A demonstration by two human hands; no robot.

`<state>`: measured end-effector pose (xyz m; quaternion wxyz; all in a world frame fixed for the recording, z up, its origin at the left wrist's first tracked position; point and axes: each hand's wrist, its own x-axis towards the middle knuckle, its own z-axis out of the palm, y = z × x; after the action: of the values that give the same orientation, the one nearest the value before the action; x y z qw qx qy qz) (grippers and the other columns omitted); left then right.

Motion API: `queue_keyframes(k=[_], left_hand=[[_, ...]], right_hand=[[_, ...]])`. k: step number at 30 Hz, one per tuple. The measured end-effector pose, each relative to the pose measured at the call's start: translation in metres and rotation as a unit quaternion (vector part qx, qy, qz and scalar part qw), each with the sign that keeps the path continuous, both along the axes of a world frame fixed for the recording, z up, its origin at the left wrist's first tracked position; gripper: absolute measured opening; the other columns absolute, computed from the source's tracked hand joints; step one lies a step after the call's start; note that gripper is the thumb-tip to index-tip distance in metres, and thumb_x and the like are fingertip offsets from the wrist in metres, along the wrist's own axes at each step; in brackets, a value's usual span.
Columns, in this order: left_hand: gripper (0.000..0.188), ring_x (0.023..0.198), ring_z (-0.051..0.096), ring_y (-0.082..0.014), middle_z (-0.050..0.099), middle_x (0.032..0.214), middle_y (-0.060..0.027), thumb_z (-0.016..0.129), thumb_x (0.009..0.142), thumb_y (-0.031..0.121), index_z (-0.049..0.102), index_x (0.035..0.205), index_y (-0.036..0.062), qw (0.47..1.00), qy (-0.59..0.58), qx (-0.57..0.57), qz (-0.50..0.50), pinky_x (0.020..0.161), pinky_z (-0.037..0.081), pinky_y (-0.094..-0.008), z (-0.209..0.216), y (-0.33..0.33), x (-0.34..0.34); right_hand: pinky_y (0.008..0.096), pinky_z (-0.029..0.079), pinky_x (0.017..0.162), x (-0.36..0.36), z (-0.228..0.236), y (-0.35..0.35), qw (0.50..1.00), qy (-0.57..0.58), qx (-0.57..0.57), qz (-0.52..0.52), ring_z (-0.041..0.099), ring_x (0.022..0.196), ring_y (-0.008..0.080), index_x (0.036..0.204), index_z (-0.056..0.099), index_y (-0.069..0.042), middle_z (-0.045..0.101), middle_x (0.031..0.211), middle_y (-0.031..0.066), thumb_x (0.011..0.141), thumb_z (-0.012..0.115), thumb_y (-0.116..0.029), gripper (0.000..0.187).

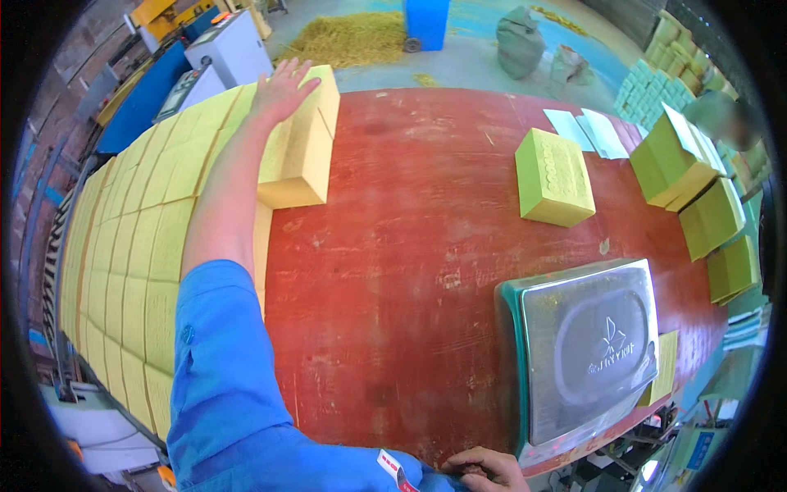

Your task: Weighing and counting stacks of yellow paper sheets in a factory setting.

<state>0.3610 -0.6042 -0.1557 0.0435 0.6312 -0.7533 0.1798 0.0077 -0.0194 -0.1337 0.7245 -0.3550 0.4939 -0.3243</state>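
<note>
My left hand (pixel 287 92) reaches far out at the upper left and lies with fingers spread on top of a yellow paper stack (pixel 299 168). That stack is at the end of a long block of similar yellow paper stacks (pixel 131 213) set tightly together. My right hand (pixel 490 471) is low at the table's near edge, beside a metal-topped, scale-like device (pixel 586 353) with a teal side and a clear film cover. Its fingers are curled; what they hold, if anything, is hidden. A single yellow paper stack (pixel 555 176) stands on the red table (pixel 393 271), right of centre.
More yellow stacks (pixel 676 160) line the right edge, near a blurred person (pixel 725 123). Pale sheets (pixel 586 131) lie at the far right. Beyond the table are a blue bin (pixel 426 25), a straw-coloured heap (pixel 344 39), sacks (pixel 520 43) and a grey machine (pixel 229 49).
</note>
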Motion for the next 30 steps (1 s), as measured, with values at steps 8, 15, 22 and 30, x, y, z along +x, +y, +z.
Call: queue_keyframes(k=[8, 15, 22, 30], left_hand=[[0.063, 0.146, 0.024, -0.0256, 0.028, 0.157, -0.0075, 0.027, 0.100, 0.056, 0.034, 0.149, 0.0171, 0.997, 0.012, 0.061, -0.037, 0.117, 0.018, -0.0540, -0.039, -0.053, -0.002], [0.072, 0.142, 0.030, -0.0303, 0.037, 0.151, -0.0169, 0.043, 0.094, 0.056, 0.044, 0.141, 0.0010, 0.972, 0.209, 0.095, -0.047, 0.117, 0.022, -0.0422, -0.040, 0.065, -0.060], [0.071, 0.142, 0.030, -0.0307, 0.037, 0.151, -0.0172, 0.042, 0.096, 0.055, 0.040, 0.144, 0.0023, 0.980, 0.171, 0.017, -0.100, 0.117, 0.020, -0.0483, -0.032, 0.262, -0.158], [0.070, 0.144, 0.027, -0.0304, 0.037, 0.150, -0.0195, 0.045, 0.095, 0.055, 0.041, 0.142, 0.0029, 0.980, 0.188, 0.013, -0.061, 0.116, 0.019, -0.0501, -0.018, 0.431, -0.192]], right_hand=[[0.0332, 0.047, 0.090, 0.024, -0.005, -0.040, 0.998, 0.023, -0.031, 0.041, 0.060, 0.104, 0.0204, 0.113, 0.061, 0.003, 0.065, 0.108, 0.0126, 0.088, 0.063, -0.018, 0.033], [0.0317, 0.045, 0.088, 0.036, 0.008, -0.019, 0.997, -0.026, -0.025, 0.072, 0.059, 0.098, 0.0196, 0.111, 0.062, 0.002, 0.065, 0.105, 0.0112, 0.087, 0.063, -0.023, 0.035], [0.0296, 0.045, 0.090, 0.006, 0.016, 0.045, 0.993, -0.078, -0.031, 0.081, 0.060, 0.099, 0.0180, 0.114, 0.061, 0.001, 0.064, 0.105, 0.0093, 0.089, 0.063, -0.022, 0.034], [0.0348, 0.050, 0.088, -0.080, 0.007, 0.099, 0.974, -0.110, -0.105, 0.170, 0.063, 0.096, 0.0217, 0.111, 0.060, 0.004, 0.067, 0.102, 0.0136, 0.086, 0.062, -0.015, 0.032]])
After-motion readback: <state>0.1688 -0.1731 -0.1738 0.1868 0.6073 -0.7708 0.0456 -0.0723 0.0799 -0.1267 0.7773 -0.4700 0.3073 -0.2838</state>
